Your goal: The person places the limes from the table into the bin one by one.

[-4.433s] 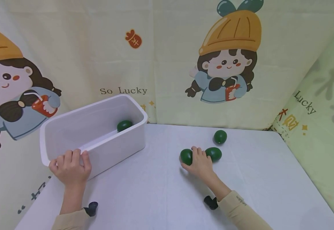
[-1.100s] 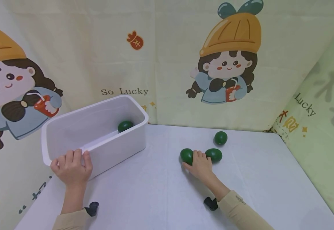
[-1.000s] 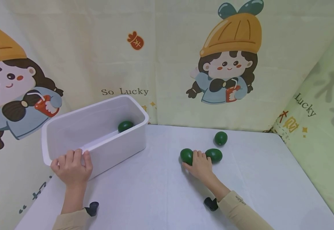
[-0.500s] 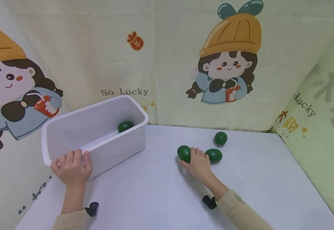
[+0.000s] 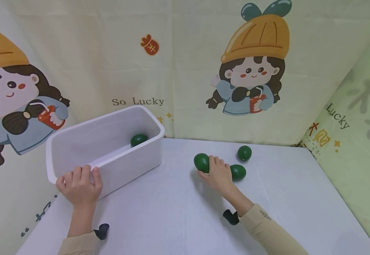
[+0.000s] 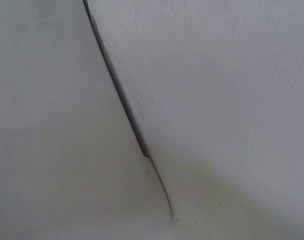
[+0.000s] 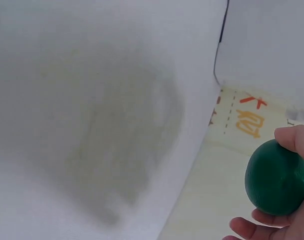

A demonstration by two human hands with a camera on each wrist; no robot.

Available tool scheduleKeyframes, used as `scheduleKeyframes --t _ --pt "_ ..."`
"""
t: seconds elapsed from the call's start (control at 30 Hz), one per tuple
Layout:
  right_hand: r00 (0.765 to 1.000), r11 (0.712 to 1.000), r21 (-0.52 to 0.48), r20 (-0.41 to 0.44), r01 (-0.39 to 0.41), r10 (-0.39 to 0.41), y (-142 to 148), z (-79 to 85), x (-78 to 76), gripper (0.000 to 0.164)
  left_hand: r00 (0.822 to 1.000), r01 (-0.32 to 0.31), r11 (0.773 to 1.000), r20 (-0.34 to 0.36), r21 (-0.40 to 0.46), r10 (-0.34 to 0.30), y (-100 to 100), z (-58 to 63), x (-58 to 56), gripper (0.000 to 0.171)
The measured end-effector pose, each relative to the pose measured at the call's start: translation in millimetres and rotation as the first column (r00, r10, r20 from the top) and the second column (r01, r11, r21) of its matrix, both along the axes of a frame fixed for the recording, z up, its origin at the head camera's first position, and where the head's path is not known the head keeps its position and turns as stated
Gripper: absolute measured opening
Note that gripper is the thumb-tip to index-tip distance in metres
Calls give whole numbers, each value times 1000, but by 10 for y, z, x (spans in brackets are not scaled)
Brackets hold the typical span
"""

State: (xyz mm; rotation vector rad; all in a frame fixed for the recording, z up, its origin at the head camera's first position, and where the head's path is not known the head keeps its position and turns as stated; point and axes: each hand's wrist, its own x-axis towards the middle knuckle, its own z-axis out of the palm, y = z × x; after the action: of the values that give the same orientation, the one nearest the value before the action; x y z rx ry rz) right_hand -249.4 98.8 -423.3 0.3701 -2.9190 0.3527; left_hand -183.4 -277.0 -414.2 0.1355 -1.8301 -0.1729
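My right hand (image 5: 219, 176) grips a dark green oval fruit (image 5: 201, 163) that looks like an avocado, held just above the white table. In the right wrist view, thumb and fingers curl round this green fruit (image 7: 275, 177). A second green fruit (image 5: 237, 173) lies right beside the hand, partly hidden by it. Behind it lies a third green fruit (image 5: 244, 153). At the left, my left hand (image 5: 79, 186) holds the near rim of a long white bin (image 5: 134, 163), fingers hooked over the edge. Inside the bin, at its right end, rests another green fruit (image 5: 138, 140).
The white tabletop (image 5: 159, 212) stretches between the bin and the right hand. A printed cloth (image 5: 191, 71) hangs behind the table, and a side cloth (image 5: 360, 156) hangs at the right. The left wrist view shows the bin's wall (image 6: 57, 120) against the tabletop.
My right hand has lifted the green fruit off the table and moved it slightly up and left; its shadow has spread. The left hand and the bin have stayed put.
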Motion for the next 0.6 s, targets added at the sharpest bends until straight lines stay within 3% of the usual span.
scheduleKeyframes --t 0.6 --pt "999 999 -19 -12 -35 34 -107 307 -101 64 1000 3 1000 20 -9 -3 11 14 16 43"
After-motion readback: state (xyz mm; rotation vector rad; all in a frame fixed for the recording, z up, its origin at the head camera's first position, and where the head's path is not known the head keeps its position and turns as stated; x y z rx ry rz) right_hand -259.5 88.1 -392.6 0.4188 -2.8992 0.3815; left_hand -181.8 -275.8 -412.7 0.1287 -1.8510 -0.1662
